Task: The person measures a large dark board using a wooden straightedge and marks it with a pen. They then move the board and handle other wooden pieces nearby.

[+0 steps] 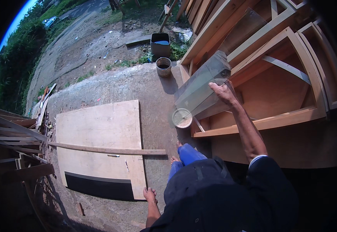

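My right hand (223, 92) grips the edge of a clear glass pane (201, 79), its thumb on the face. The pane tilts beside wooden frames, and I cannot tell whether it is one sheet or a few together. Below its lower end is a round, pale-topped container (182, 118). My left hand (150, 194) hangs low with fingers curled, by the near right corner of a plywood sheet (98, 123); whatever it may hold is hidden. Across the plywood lies a long wooden batten (106, 150). A black strip (98, 186) runs along its near edge.
Large wooden frames (259, 121) lean on my right. Ahead stand a dark square container (160, 45) with liquid and a round bucket (163, 66). Scrap timber (15, 135) is piled on the left. Two small slim items, one a pencil-like stick (127, 165), lie on the plywood.
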Demonstrator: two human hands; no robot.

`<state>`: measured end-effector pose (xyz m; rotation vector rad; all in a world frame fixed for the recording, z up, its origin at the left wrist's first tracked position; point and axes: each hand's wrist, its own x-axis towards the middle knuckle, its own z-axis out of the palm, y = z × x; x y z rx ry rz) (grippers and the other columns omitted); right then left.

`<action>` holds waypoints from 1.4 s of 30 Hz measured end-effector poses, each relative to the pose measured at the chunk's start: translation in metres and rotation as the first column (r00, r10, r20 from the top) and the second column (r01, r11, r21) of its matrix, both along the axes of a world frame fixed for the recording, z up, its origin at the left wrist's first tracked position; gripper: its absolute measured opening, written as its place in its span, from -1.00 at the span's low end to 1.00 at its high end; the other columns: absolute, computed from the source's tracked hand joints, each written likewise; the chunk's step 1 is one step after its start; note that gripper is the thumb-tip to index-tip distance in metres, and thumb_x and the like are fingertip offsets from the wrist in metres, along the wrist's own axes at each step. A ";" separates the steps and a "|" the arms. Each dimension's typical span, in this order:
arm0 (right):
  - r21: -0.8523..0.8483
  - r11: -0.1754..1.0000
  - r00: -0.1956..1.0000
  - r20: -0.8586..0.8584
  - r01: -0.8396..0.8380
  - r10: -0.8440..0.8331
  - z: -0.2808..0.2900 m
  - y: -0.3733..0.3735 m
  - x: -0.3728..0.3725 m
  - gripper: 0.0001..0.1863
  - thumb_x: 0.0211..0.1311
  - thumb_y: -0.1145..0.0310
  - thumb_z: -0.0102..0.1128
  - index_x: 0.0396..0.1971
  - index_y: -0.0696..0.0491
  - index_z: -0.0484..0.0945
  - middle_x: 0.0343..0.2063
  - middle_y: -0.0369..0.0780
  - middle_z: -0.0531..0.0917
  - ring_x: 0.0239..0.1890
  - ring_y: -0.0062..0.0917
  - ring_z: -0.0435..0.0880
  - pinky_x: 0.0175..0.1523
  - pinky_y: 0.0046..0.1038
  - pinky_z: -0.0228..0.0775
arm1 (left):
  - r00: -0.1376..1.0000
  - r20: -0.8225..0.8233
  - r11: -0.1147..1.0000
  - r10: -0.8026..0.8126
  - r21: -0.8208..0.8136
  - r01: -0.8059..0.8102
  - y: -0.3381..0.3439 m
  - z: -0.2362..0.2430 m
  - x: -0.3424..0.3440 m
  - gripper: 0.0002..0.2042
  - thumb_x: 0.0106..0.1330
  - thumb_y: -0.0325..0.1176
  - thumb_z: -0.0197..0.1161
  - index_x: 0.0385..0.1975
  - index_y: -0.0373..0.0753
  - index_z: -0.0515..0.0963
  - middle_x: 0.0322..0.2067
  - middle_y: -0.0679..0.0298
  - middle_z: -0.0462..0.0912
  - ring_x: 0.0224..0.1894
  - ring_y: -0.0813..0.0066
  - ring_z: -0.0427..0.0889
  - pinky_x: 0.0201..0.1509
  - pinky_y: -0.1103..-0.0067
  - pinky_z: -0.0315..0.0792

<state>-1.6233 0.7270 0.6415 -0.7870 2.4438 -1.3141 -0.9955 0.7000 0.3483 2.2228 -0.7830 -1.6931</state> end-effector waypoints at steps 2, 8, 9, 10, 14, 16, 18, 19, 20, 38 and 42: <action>-0.025 0.992 0.992 0.039 0.122 -0.121 0.004 -0.031 -0.032 -0.71 0.22 0.21 0.28 -0.40 0.18 0.63 -0.55 -0.29 0.64 -0.44 -0.54 0.59 -0.22 -0.38 0.48 | 0.999 -0.034 0.999 0.040 -0.023 -0.041 -0.023 -0.002 -0.013 -0.34 0.36 -0.43 0.14 0.48 -0.25 0.12 -0.12 0.14 0.57 -0.33 0.43 0.61 -0.48 0.60 0.48; -0.039 0.983 0.975 0.147 0.177 -0.169 0.032 -0.095 -0.135 -0.71 0.20 0.18 0.32 -0.54 0.10 0.63 -0.67 -0.34 0.54 -0.67 -0.66 0.49 -0.55 -0.46 0.44 | 0.996 -0.026 0.996 0.088 0.030 -0.087 -0.095 -0.005 -0.066 -0.31 0.36 -0.43 0.15 0.50 -0.17 0.08 -0.12 0.11 0.59 -0.33 0.38 0.64 -0.49 0.59 0.49; -0.045 0.984 0.977 0.135 0.175 -0.167 0.038 -0.098 -0.154 -0.71 0.20 0.19 0.32 -0.55 0.10 0.63 -0.69 -0.35 0.52 -0.67 -0.66 0.50 -0.54 -0.45 0.44 | 0.994 -0.031 0.993 0.103 0.053 -0.102 -0.106 -0.005 -0.076 -0.32 0.37 -0.42 0.13 0.50 -0.15 0.07 -0.09 0.11 0.59 -0.35 0.39 0.64 -0.49 0.58 0.50; -0.100 0.988 0.989 0.106 0.116 -0.106 0.043 -0.104 -0.172 -0.72 0.20 0.19 0.33 -0.56 0.09 0.63 -0.70 -0.37 0.50 -0.66 -0.66 0.51 -0.54 -0.45 0.45 | 0.994 -0.060 0.996 0.087 0.023 -0.086 -0.117 -0.005 -0.087 -0.32 0.37 -0.42 0.13 0.50 -0.15 0.08 -0.08 0.12 0.59 -0.35 0.39 0.64 -0.49 0.57 0.50; -0.187 0.965 0.980 0.109 0.184 -0.166 0.051 -0.135 -0.234 -0.76 0.19 0.22 0.35 -0.49 0.09 0.68 -0.59 -0.33 0.62 -0.57 -0.59 0.61 -0.51 -0.43 0.49 | 0.994 -0.095 0.998 0.058 -0.008 -0.059 -0.159 -0.005 -0.131 -0.32 0.36 -0.41 0.16 0.49 -0.15 0.10 -0.05 0.12 0.59 -0.33 0.40 0.64 -0.45 0.57 0.53; -0.085 0.978 0.977 0.111 0.192 -0.182 0.063 -0.141 -0.263 -0.79 0.25 0.22 0.37 -0.36 0.07 0.68 -0.44 -0.30 0.67 -0.42 -0.59 0.63 -0.40 -0.43 0.53 | 0.996 -0.092 1.000 0.011 -0.012 -0.012 -0.179 -0.004 -0.153 -0.31 0.35 -0.41 0.17 0.49 -0.16 0.10 -0.04 0.12 0.58 -0.33 0.41 0.64 -0.44 0.58 0.53; -0.103 0.964 0.967 0.104 0.243 -0.233 0.066 -0.147 -0.284 -0.78 0.25 0.21 0.37 -0.36 0.07 0.68 -0.45 -0.30 0.67 -0.42 -0.58 0.64 -0.42 -0.42 0.54 | 0.993 -0.113 0.999 -0.031 0.007 0.032 -0.198 -0.003 -0.172 -0.31 0.35 -0.40 0.19 0.49 -0.20 0.10 -0.07 0.13 0.58 -0.33 0.42 0.64 -0.46 0.60 0.53; -0.105 0.964 0.970 0.048 0.243 -0.239 0.067 -0.149 -0.293 -0.77 0.26 0.20 0.35 -0.36 0.08 0.68 -0.48 -0.31 0.66 -0.42 -0.59 0.64 -0.45 -0.44 0.53 | 0.992 -0.118 0.998 -0.050 0.017 0.053 -0.207 -0.003 -0.181 -0.31 0.36 -0.39 0.19 0.49 -0.21 0.09 -0.08 0.13 0.58 -0.33 0.41 0.64 -0.47 0.59 0.53; -0.076 0.964 0.967 0.040 0.253 -0.251 0.068 -0.150 -0.302 -0.76 0.26 0.19 0.35 -0.36 0.07 0.69 -0.48 -0.31 0.66 -0.41 -0.60 0.63 -0.43 -0.44 0.53 | 0.991 -0.114 0.996 -0.070 0.039 0.075 -0.217 -0.003 -0.189 -0.31 0.36 -0.39 0.19 0.49 -0.22 0.09 -0.09 0.13 0.58 -0.33 0.41 0.64 -0.47 0.59 0.53; 0.277 0.855 0.898 -0.090 0.438 -0.430 -0.023 -0.153 -0.437 -0.65 0.25 0.08 0.31 -0.33 0.11 0.71 -0.45 -0.36 0.69 -0.38 -0.64 0.60 -0.25 -0.47 0.45 | 0.900 -0.147 0.902 -0.411 0.074 0.424 -0.461 -0.026 -0.381 -0.35 0.44 -0.29 0.15 0.49 -0.19 0.11 0.00 0.17 0.58 -0.10 0.26 0.69 -0.23 0.46 0.57; 0.271 0.848 0.890 -0.112 0.455 -0.441 -0.037 -0.148 -0.436 -0.62 0.16 0.06 0.29 -0.39 0.14 0.69 -0.46 -0.22 0.74 -0.37 -0.43 0.68 -0.18 -0.34 0.48 | 0.866 -0.220 0.888 -0.449 0.003 0.461 -0.510 -0.021 -0.428 -0.36 0.47 -0.27 0.15 0.50 -0.16 0.08 0.03 0.15 0.58 -0.14 0.29 0.68 -0.23 0.45 0.55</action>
